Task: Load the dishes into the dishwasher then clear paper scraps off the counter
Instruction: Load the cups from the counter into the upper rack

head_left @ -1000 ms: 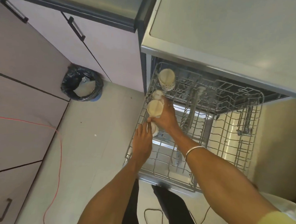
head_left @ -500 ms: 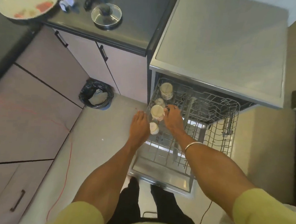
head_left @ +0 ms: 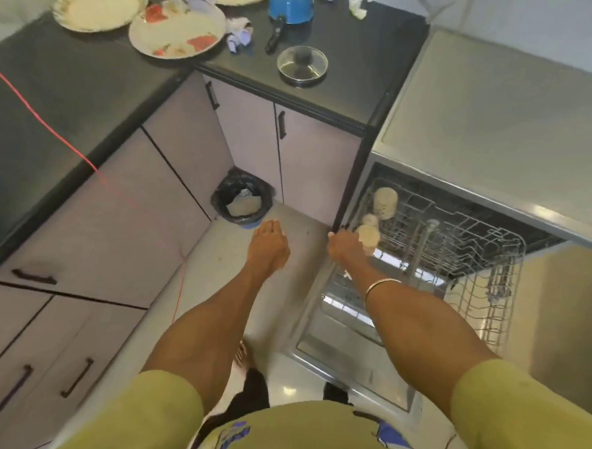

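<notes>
The dishwasher's upper rack (head_left: 476,249) is pulled out at the right, and three pale cups (head_left: 385,202) stand along its left side. My right hand (head_left: 344,249) sits at the rack's left rim beside the nearest cup (head_left: 368,235), fingers curled under and hidden. Over the floor to the left, my left hand (head_left: 269,245) hangs with nothing in it. On the black counter (head_left: 348,55) are two patterned plates (head_left: 177,29), a blue pot (head_left: 290,2), a glass lid (head_left: 302,66) and crumpled paper scraps (head_left: 240,36).
A bin with a black liner (head_left: 242,201) stands in the floor corner below the cabinets. The open dishwasher door (head_left: 345,367) lies low in front of my legs. A red cable (head_left: 46,122) runs across the left counter and down to the floor.
My head has risen and the counter has come into view. Both hands have drawn back from the cups; the left is now over the floor, the right at the rack's edge.
</notes>
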A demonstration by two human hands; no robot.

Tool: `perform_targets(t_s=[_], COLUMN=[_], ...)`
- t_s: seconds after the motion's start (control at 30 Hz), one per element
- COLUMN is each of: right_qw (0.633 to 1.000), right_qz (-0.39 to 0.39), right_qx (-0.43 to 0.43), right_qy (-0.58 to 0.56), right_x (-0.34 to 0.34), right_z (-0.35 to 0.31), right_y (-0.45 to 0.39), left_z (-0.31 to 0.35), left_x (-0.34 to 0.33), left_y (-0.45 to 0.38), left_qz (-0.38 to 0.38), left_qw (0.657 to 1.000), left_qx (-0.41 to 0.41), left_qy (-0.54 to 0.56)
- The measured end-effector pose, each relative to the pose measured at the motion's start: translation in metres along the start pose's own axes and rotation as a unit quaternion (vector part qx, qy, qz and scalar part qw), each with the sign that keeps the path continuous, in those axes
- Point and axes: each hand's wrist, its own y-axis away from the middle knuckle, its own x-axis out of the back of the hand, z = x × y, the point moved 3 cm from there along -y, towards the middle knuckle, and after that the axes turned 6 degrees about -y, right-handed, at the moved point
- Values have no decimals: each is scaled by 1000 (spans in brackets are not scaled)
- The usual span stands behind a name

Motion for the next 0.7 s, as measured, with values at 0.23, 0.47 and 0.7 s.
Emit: perform_targets(t_s=[0.23,0.47,0.7], right_qw=[995,982,967], right_qz=[20,116,176], right_qx=[97,112,144], right_qy=[-6,-97,-117], right_x=[-20,-2,22], right_z=[-143,-210,-265], right_y=[12,2,-42], left_z=[-136,-209,-204], left_x=[59,102,143], left_y=[-8,-14,-63], left_qz=[55,96,106], left_qw=[998,993,993], left_qx=[25,67,44], left_qy=[-30,-17,11])
